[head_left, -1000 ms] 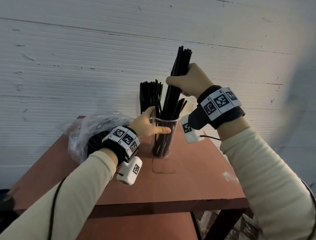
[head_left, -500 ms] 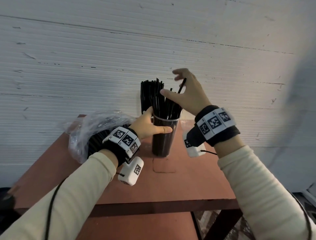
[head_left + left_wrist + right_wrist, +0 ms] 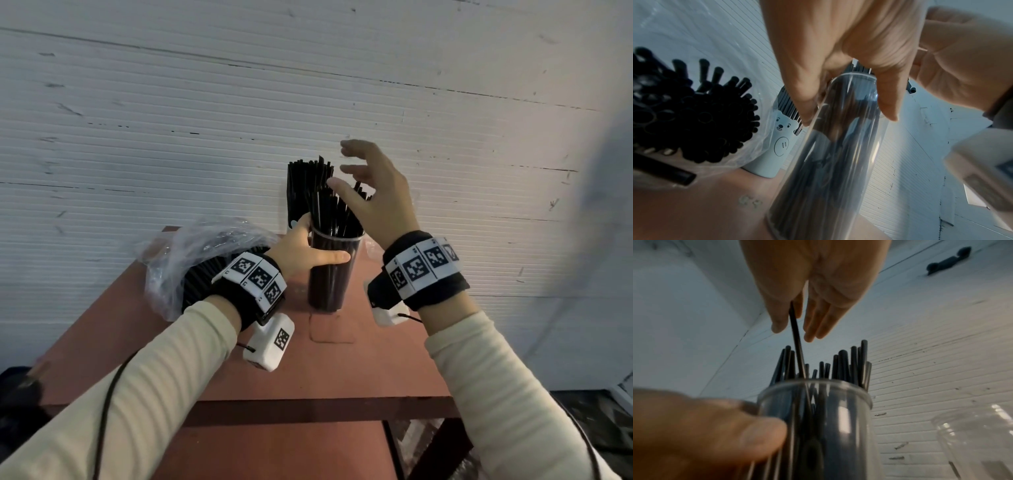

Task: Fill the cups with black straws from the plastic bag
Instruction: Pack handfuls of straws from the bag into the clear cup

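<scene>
A clear plastic cup point(image 3: 330, 274) packed with black straws point(image 3: 337, 216) stands upright on the red-brown table point(image 3: 342, 370). My left hand point(image 3: 308, 253) grips its upper part, thumb in front and fingers round the far side. My right hand point(image 3: 363, 178) hovers just over the straw tops with fingers spread and straight. In the right wrist view one straw point(image 3: 797, 340) stands up between those fingers point(image 3: 809, 331); I cannot tell whether they pinch it. Behind stands a pale cup with a bear print point(image 3: 780, 142), also full of straws point(image 3: 305, 181). A plastic bag point(image 3: 191, 253) of straws point(image 3: 694, 113) lies to the left.
An empty clear cup point(image 3: 978, 434) stands to the right of the filled one. A white ribbed wall point(image 3: 308, 102) runs close behind the table. The near half of the tabletop is bare, and the table's front edge point(image 3: 308, 407) lies below my wrists.
My right hand held a raised bundle of straws a second ago. The bundle has dropped into the clear cup, and the hand has come down and spread its fingers. My left hand kept its grip.
</scene>
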A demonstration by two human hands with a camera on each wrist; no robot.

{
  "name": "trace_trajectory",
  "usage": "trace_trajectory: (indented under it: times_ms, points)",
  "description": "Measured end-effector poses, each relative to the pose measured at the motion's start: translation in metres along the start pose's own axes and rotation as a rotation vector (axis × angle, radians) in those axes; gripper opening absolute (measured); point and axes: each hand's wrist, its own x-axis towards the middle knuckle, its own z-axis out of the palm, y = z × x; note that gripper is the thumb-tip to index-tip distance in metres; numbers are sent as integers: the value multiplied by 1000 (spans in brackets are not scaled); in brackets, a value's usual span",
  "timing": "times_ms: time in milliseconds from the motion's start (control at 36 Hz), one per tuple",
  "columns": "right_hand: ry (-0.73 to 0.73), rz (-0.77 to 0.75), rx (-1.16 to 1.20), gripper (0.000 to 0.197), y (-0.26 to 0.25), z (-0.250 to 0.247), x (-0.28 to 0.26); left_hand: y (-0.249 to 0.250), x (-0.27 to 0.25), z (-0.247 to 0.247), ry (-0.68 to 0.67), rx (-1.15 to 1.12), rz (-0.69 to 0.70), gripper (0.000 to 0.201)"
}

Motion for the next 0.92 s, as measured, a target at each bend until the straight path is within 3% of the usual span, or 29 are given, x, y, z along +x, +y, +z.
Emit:
trace_trajectory:
  times_ms: [83,222,444,500,639,722,805,917]
  points:
    - [-73,-57,-158,31,5,6,-3,0,0,0,5,11,-6,82]
    - [-346,18,-471,48,7,10,-6,5,-3,1,7,30,-2,82]
    - [-185,-46,-290,41,-8,8,-7,7,-11,-15,-4,28,-56,114]
    - [-134,-94,-229,36,-15,10,-8,6,-16,-26,47,100,-45,105]
    - [-53,-177,-109,16,-36,30,-12,9,-37,-65,283,208,53,43]
    - [-190,-99,-23,12,-47,52,-19,12,-53,-90,377,228,101,33]
    - [-436,54,-11,16,-52,76,-27,8,-66,-112,456,318,96,30]
    - [-755,131,-150,28,-55,111,-38,-10,-78,-139,424,496,33,28]
